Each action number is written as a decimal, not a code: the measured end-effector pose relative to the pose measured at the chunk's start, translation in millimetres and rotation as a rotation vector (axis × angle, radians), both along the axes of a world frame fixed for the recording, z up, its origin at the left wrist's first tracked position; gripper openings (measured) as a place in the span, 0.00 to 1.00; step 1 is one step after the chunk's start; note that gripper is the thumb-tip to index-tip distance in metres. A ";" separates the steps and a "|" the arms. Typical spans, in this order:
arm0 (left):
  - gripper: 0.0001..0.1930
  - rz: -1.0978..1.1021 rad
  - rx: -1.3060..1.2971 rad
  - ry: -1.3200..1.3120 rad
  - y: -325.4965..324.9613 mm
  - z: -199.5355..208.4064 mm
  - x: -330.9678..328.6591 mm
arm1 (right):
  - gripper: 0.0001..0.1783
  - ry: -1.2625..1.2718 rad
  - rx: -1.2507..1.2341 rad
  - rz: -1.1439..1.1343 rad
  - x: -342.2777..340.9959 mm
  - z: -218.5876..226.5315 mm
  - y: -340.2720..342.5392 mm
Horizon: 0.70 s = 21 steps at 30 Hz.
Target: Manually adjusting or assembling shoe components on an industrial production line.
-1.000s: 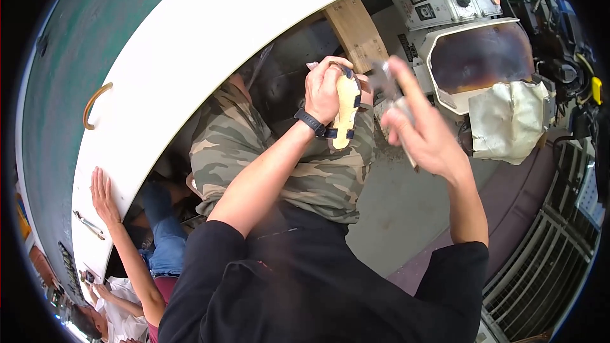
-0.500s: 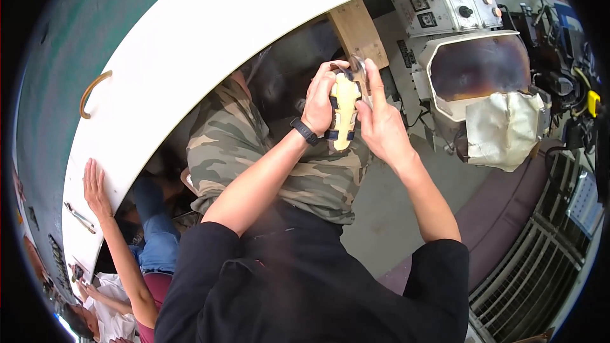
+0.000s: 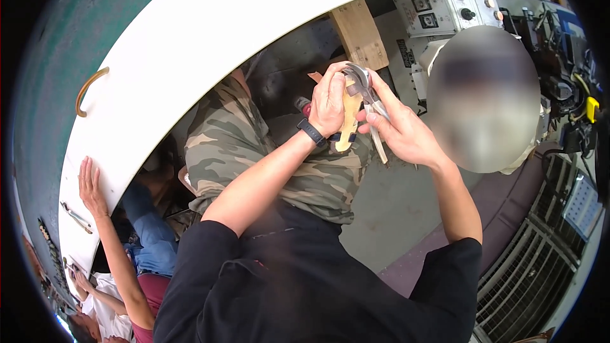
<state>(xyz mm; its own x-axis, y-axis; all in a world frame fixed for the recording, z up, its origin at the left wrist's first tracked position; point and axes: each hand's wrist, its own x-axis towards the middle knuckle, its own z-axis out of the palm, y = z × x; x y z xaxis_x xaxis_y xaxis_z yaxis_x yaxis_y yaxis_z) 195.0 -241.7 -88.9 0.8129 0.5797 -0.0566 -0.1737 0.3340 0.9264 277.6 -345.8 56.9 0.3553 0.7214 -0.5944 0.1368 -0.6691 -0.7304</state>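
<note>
My left hand (image 3: 330, 107), with a black band at its wrist, is wrapped round a shoe last (image 3: 349, 121). Its narrow yellow sole side faces up, and dark strap ends show at its edges. Steel pincers (image 3: 360, 76) with rounded jaws are in my right hand (image 3: 406, 130), their handles running down past the palm. The jaws are at the far end of the last, close to my left fingertips. Whether they grip a strap cannot be made out.
A white curved worktable (image 3: 159, 44) with a brown handle (image 3: 89, 92) spans the left and far side. A wooden block (image 3: 359, 32) sticks out beneath it. At right stands a control box (image 3: 445, 9) with knobs. Another person's hand (image 3: 93, 187) rests on the table near tweezers (image 3: 77, 219).
My right hand has moved a little right and nearer me. The pincers have swung, so their jaws and handles now show plainly. The last stays in my left hand, turned slightly.
</note>
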 end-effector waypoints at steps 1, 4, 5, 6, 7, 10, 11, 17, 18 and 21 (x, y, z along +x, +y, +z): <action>0.19 -0.014 -0.006 0.008 0.9 1.6 -0.4 | 0.36 0.000 -0.002 0.002 0.9 1.8 0.0; 0.19 -0.038 -0.017 0.020 3.5 4.3 -0.8 | 0.36 0.038 -0.048 0.023 3.4 6.9 -0.2; 0.19 -0.048 -0.023 0.024 4.2 4.8 -0.7 | 0.36 0.024 -0.037 0.031 4.2 6.3 0.4; 0.19 -0.051 -0.025 0.023 3.5 4.5 -0.1 | 0.36 0.008 -0.028 0.035 4.6 6.2 0.6; 0.19 -0.048 -0.014 0.025 2.8 4.1 0.7 | 0.36 0.008 -0.029 0.033 5.4 5.7 0.6; 0.19 -0.053 -0.012 0.027 0.8 3.5 1.7 | 0.36 0.025 -0.046 0.044 9.8 4.6 1.7; 0.19 -0.062 -0.021 0.025 0.5 3.2 1.6 | 0.36 0.013 -0.070 0.067 12.0 7.1 3.4; 0.23 -0.023 0.030 -0.030 1.6 -3.1 2.0 | 0.35 0.009 -0.142 0.000 5.6 3.4 5.7; 0.23 -0.023 0.027 -0.030 2.0 -3.8 3.6 | 0.35 -0.047 -0.134 -0.050 -0.6 -2.3 3.0; 0.29 -0.118 -0.270 0.035 3.1 -4.8 6.7 | 0.36 -0.226 -0.042 -0.046 -13.5 -23.5 -6.0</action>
<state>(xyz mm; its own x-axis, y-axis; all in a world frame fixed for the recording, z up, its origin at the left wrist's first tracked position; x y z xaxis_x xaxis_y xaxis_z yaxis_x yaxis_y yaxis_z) 201.7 -238.6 -93.7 0.8687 0.4414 -0.2248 -0.0886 0.5850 0.8062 264.0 -351.8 33.4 0.5144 0.6781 -0.5249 0.2626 -0.7073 -0.6563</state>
